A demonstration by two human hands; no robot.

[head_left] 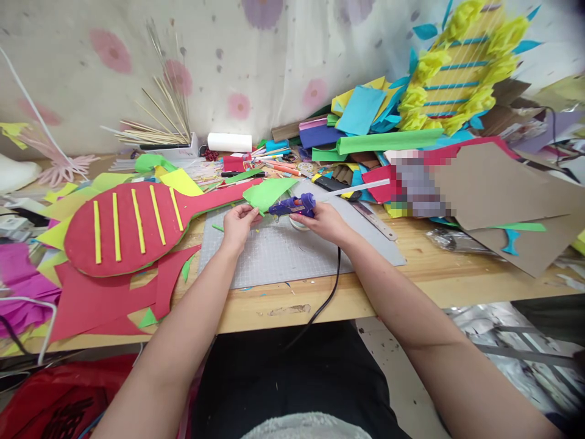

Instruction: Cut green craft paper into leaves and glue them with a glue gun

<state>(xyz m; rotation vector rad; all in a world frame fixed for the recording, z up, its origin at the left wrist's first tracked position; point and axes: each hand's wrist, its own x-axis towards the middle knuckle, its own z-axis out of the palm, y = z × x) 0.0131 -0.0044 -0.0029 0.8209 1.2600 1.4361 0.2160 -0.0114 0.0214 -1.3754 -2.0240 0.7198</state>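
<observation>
My right hand (324,222) is wrapped around a purple hot glue gun (295,206), its nozzle pointing left. A long white glue stick (356,190) sticks out behind it. My left hand (240,225) pinches the lower edge of a green leaf-shaped piece (269,192), close to the nozzle. Whether the nozzle touches the green piece I cannot tell. Both hands are above a grey cutting mat (265,262). To the left lies a red paddle-shaped cutout (123,225) with several yellow strips; its handle reaches toward the green piece.
Red paper scraps (105,299) lie at the front left. A yellow-handled utility knife (336,186) and a metal ruler (375,221) rest right of the mat. Brown cardboard (493,177) covers the right side. The black cord (336,280) hangs over the table's front edge.
</observation>
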